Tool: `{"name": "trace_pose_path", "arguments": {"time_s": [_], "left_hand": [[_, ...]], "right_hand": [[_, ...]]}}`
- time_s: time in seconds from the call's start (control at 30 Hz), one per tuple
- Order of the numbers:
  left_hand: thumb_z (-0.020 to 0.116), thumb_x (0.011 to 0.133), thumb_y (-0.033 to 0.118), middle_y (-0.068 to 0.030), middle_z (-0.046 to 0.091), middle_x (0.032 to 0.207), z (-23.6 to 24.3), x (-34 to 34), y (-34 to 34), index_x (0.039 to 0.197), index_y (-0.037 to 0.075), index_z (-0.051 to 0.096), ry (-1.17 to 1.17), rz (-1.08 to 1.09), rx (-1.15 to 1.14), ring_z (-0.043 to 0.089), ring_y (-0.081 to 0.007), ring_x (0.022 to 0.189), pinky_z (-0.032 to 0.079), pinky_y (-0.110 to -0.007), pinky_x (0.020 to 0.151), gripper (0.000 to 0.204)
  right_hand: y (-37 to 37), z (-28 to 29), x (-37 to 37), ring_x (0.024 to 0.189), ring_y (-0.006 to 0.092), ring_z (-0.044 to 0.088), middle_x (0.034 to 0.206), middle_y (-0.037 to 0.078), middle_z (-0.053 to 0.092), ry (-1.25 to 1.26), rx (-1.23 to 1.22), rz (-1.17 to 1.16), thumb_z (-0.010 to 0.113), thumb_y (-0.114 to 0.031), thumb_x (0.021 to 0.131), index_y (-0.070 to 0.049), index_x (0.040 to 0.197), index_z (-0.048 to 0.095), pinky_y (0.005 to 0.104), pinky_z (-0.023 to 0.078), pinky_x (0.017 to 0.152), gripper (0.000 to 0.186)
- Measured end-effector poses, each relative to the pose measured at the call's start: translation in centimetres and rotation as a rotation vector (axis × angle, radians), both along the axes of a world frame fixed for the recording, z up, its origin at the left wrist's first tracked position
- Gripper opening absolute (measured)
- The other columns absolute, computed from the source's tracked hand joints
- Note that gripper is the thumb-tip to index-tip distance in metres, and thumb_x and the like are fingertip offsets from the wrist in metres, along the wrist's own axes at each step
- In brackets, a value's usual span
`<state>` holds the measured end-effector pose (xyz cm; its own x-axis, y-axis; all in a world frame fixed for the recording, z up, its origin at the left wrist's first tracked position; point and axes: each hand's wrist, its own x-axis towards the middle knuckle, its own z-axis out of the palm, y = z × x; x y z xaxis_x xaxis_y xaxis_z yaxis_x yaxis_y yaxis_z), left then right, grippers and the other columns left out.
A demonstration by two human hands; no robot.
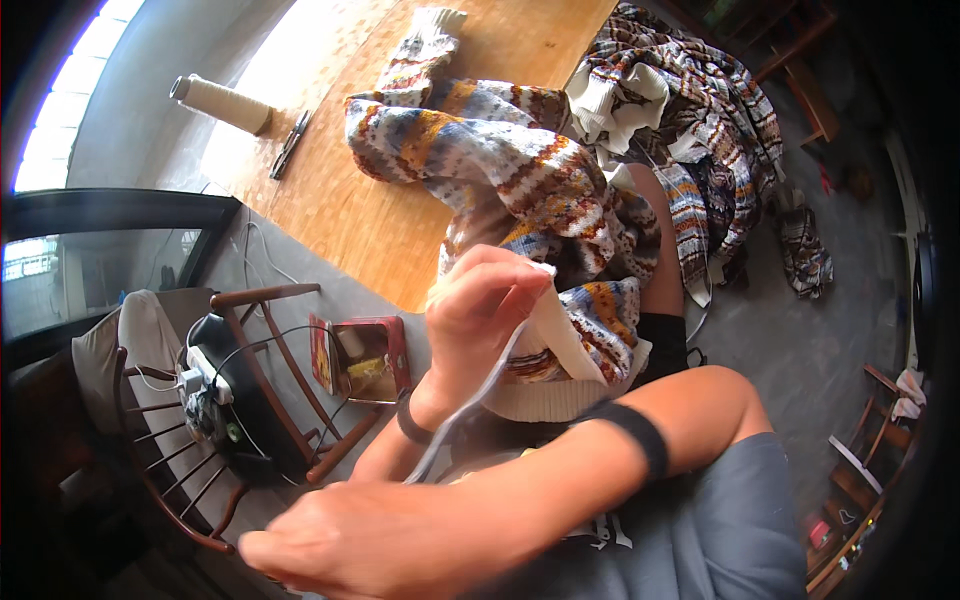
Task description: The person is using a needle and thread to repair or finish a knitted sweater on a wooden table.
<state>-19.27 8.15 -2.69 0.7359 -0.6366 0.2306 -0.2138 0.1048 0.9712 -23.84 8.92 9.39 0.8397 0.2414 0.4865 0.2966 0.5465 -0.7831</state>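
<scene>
A patterned knit sweater (pixel 560 180) in white, brown, orange and blue spreads from the table onto my lap. My left hand (pixel 488 305) is closed, pinching a cream ribbed edge (pixel 565 335) of it between thumb and fingers. From there a white strand of yarn (pixel 465 410) runs down toward my right hand (pixel 340 540). My right arm crosses in front of me to the lower left, and that hand is closed and smeared by motion. The strand passes behind it, so its fingertips and any needle there are hidden.
On the wooden table (pixel 370 220) stand a cone of cream yarn (pixel 225 103) and dark thread snips (pixel 290 145). More knit garments (pixel 700 130) are heaped at right. A wooden chair (pixel 270 400) with a power strip (pixel 208 375) and an open red tin (pixel 372 360) are at left.
</scene>
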Motion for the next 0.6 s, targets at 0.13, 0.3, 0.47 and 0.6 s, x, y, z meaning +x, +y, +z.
{"name": "trace_pose_path", "arguments": {"time_s": [0.13,0.3,0.47,0.6], "left_hand": [[0.069,0.073,-0.010,-0.0087,0.064,0.083,0.6,0.4,-0.8,0.087,0.003,0.066,-0.117,-0.040,-0.027,0.063,-0.0180,0.076,0.050,-0.027,0.065,0.019],[0.068,0.071,-0.010,-0.0087,0.064,0.085,0.7,0.2,0.3,0.088,0.006,0.067,-0.115,-0.076,0.053,0.064,-0.0204,0.075,0.051,-0.029,0.065,0.023],[0.069,0.068,-0.010,-0.0076,0.063,0.085,1.0,0.4,-0.1,0.088,0.007,0.068,-0.231,-0.079,0.041,0.063,-0.0194,0.075,0.051,-0.028,0.063,0.026],[0.070,0.067,-0.009,-0.0069,0.060,0.085,1.5,0.5,-0.3,0.088,0.009,0.070,-0.284,-0.045,0.069,0.062,-0.0193,0.075,0.050,-0.028,0.061,0.028]], "right_hand": [[-11.1,-1.4,-1.9,0.075,0.0306,0.056,0.078,0.011,0.052,-0.014,-0.330,-0.053,0.059,-0.001,0.074,0.000,0.092,0.050,0.0369,0.046,0.070,0.021],[-19.3,-3.5,-2.6,0.066,0.0054,0.056,0.079,0.002,0.058,0.744,-0.637,-0.387,0.052,0.001,0.088,-0.002,0.091,0.056,0.0193,0.046,0.060,0.006],[-19.6,-4.6,-2.2,0.064,0.0055,0.057,0.075,0.001,0.059,0.790,-0.696,-0.214,0.056,-0.002,0.087,-0.001,0.090,0.058,0.0202,0.047,0.058,0.004],[-20.0,-4.6,-1.7,0.061,0.0060,0.058,0.071,0.000,0.061,0.781,-0.743,-0.170,0.060,-0.004,0.086,0.000,0.087,0.062,0.0206,0.047,0.056,0.005]]}}
